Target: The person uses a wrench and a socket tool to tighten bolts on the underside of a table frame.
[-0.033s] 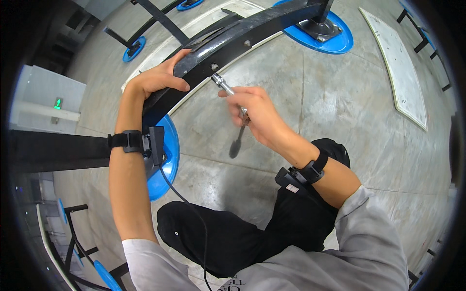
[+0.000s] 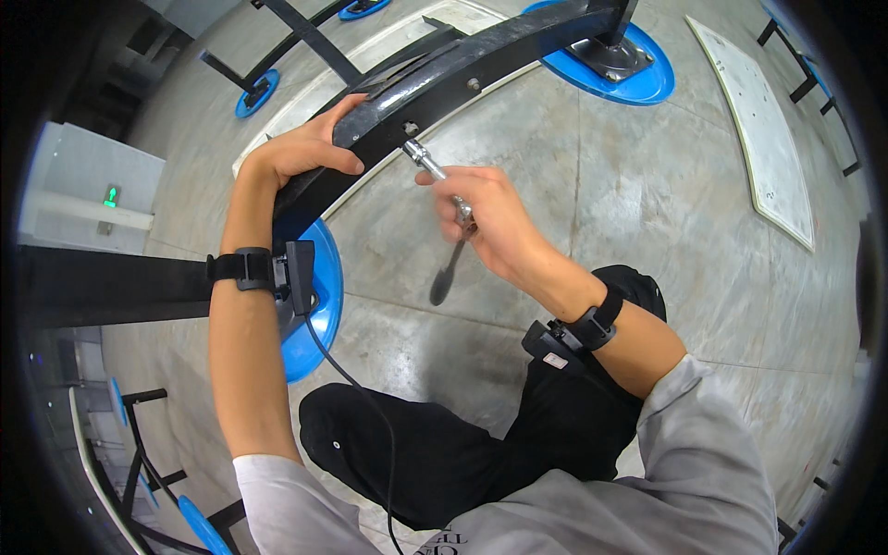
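A curved black metal beam point(image 2: 504, 57) of a table-and-stool frame arches across the upper middle. My left hand point(image 2: 301, 153) is closed over its left part, thumb on the near face and fingers across the top. In my right hand point(image 2: 486, 208) is a ratchet wrench point(image 2: 419, 153), gripped around its chrome head and extension. The wrench's socket end points up at a bolt point(image 2: 411, 128) in the beam's near face; whether they touch, I cannot tell. Its dark handle hangs down below my fingers. A second bolt point(image 2: 474, 84) sits farther right along the beam.
Round blue seats lie against the floor, one point(image 2: 324, 338) beside my left forearm and one point(image 2: 659, 79) at the far right of the beam. A white panel point(image 2: 754, 120) lies on the floor at right. A cable point(image 2: 356, 381) runs from my left wrist device. More frames stand around.
The wrench's dark handle has swung slightly left and down. Both hands stay almost where they were.
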Demonstrator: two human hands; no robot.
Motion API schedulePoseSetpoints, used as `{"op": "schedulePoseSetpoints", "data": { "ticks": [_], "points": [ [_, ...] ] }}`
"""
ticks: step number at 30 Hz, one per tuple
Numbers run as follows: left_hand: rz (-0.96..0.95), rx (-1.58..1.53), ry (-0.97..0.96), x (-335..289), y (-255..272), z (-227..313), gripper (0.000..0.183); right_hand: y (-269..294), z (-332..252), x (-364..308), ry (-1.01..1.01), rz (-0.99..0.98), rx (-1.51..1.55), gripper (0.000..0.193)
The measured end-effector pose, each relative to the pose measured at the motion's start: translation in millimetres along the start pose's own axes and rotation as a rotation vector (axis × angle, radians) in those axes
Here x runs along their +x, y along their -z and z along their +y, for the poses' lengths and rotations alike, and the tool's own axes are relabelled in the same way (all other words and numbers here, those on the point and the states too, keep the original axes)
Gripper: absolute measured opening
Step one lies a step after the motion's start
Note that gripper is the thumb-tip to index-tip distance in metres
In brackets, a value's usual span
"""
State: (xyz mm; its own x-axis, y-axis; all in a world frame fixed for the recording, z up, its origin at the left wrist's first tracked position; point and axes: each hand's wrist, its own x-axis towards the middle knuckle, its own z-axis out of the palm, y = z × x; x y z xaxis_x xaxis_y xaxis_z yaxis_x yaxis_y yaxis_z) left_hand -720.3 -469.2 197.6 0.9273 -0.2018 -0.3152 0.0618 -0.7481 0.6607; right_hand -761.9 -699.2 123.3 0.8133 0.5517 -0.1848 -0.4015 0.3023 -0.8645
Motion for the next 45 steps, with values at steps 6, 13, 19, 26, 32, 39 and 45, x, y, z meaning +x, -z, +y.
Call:
{"op": "schedulePoseSetpoints", "data": {
  "ticks": [6, 13, 19, 26, 32, 39, 45],
  "points": [
    [0.005, -0.026, -0.019, 0.9, -2.5, 1.1, 0.093, -5.0, 7.2, 6.4, -0.054, 0.013, 0.397, 0.019],
    [-0.009, -0.038, -0.013, -1.0, -3.2, 3.0, 0.092, -4.7, 10.2, 11.4, -0.078, 0.018, 0.533, 0.024],
    [-0.017, 0.009, 0.037, -0.8, -3.5, 10.8, 0.101, 5.0, 8.1, 20.3, -0.142, -0.085, 0.699, 0.032],
    [-0.02, -0.021, 0.021, -0.3, -4.0, 0.8, 0.097, 11.0, 4.2, 25.9, 0.122, -0.027, -0.185, 0.023],
    [0.013, 0.024, 0.0, 1.2, -2.7, 2.2, 0.093, 15.4, 7.8, 16.2, 0.456, 0.21, -1.008, 0.028],
    [-0.015, -0.026, -0.024, 4.1, -1.1, -6.2, 0.093, 8.9, -4.0, 9.7, -0.2, 0.002, 0.365, 0.022],
    [-0.022, -0.015, -0.023, 5.2, -3.0, -4.6, 0.094, 1.9, 3.4, 10.5, -0.258, -0.087, 0.628, 0.023]
  ]
}}
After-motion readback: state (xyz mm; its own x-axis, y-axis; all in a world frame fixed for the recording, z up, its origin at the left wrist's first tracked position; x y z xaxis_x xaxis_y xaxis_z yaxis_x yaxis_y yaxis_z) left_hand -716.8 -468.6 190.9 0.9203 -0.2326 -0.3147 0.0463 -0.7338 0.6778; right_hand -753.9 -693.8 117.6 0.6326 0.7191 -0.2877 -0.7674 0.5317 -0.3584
